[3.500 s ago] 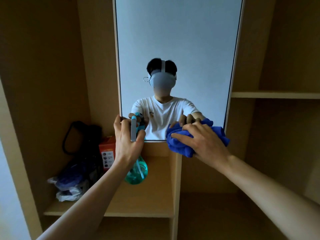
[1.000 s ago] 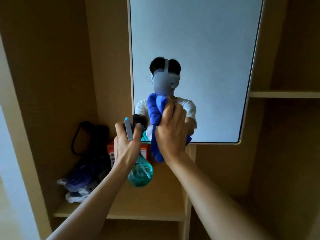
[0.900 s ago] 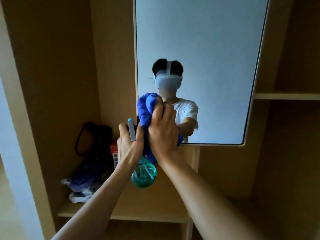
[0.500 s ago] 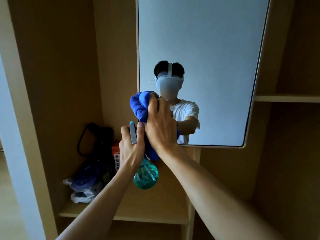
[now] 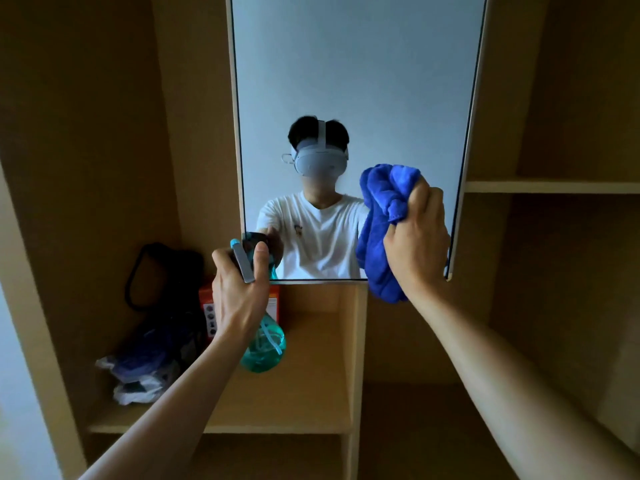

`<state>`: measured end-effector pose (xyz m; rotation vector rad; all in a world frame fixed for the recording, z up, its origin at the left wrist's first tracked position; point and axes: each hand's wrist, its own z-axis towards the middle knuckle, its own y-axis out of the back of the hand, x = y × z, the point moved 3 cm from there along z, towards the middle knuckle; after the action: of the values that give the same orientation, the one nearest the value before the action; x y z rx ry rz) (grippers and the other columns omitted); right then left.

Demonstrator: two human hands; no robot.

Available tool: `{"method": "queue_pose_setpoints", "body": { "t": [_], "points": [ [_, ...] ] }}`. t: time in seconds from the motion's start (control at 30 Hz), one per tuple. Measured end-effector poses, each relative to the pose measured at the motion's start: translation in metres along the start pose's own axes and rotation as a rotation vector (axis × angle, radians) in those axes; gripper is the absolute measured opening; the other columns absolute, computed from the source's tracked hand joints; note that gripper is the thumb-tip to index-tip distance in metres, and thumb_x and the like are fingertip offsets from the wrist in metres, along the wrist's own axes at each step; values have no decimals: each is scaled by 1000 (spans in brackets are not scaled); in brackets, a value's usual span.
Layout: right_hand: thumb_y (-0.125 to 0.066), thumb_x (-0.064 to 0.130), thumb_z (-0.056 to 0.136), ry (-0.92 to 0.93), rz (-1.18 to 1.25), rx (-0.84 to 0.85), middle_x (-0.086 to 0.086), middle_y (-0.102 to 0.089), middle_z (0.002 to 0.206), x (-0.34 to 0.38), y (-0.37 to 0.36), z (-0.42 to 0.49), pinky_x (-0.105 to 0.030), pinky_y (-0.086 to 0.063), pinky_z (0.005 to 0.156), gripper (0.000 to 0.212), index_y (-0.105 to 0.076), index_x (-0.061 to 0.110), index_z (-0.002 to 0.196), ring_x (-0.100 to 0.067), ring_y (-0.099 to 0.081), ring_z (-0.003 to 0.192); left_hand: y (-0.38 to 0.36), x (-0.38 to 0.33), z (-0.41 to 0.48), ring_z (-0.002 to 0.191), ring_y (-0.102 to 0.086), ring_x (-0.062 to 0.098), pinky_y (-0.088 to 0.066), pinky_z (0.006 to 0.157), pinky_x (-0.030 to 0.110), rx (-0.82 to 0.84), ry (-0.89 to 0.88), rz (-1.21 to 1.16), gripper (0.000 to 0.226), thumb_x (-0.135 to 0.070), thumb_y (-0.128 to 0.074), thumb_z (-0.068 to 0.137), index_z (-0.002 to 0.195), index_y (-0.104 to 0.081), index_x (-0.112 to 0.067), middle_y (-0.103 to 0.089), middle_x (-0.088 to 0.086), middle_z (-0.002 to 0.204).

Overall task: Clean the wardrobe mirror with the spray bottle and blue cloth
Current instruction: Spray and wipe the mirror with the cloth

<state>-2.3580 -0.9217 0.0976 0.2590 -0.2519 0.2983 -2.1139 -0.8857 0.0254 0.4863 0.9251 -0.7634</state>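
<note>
Since half a second ago, the right hand (image 5: 415,244) has swept from beside the left hand (image 5: 239,292) across to the lower right corner of the mirror (image 5: 353,81), its fingers curled tight round the bunched blue cloth (image 5: 377,233). This cloth covers the glass there and hangs just past the mirror's bottom edge; whether it touches the glass cannot be told. The left hand grips the neck of the spray bottle (image 5: 263,348), nozzle towards the mirror's lower left corner, teal body hanging below the fist. Behind that hand, an orange box (image 5: 207,306) stands partly hidden on a wooden shelf (image 5: 311,393). Further left on the shelf sit a black bag (image 5: 162,271) and crumpled plastic bags (image 5: 138,375). An upright divider panel (image 5: 356,358) closes the compartment on the right. The wardrobe is pale wood, dimly lit, with another shelf (image 5: 550,187) at right. Reflected in the mirror are a person in a white T-shirt and a plain pale wall.
</note>
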Motion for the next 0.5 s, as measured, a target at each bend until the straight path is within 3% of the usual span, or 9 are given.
{"method": "queue_pose_setpoints", "body": {
  "t": [0.13, 0.27, 0.4, 0.5],
  "points": [
    [-56, 4, 87, -53, -53, 6, -20, -55, 115, -38, 17, -1, -39, -46, 71, 42, -49, 1, 129, -38, -59, 98, 3, 1, 0, 89, -52, 26, -38, 77, 37, 4, -4, 21, 44, -49, -54, 102, 117, -44, -8, -50, -4, 87],
    [-55, 4, 87, -88, -34, -1, -20, -51, 119, -71, 28, -4, -39, -41, 66, 41, -46, 5, 126, -41, -56, 104, 7, 2, -1, 84, -58, 27, -46, 73, 41, 1, -17, 40, 42, -46, -56, 102, 114, -44, -8, -54, -2, 86],
    [-53, 2, 84, -6, -65, -1, -19, -51, 119, -77, 28, -14, -44, -48, 62, 45, -45, 9, 128, -42, -55, 102, 11, 6, -4, 85, -60, 28, -51, 76, 46, 13, -28, 42, 37, -44, -58, 101, 110, -45, -11, -57, 0, 87],
    [-44, 6, 82, 114, -116, -16, -18, -55, 119, -75, 26, -29, -49, -47, 72, 47, -49, 9, 129, -39, -52, 98, 13, 11, -6, 86, -62, 30, -54, 79, 53, 27, -15, 46, 37, -46, -58, 100, 108, -45, -13, -59, 1, 88]
  ]
}}
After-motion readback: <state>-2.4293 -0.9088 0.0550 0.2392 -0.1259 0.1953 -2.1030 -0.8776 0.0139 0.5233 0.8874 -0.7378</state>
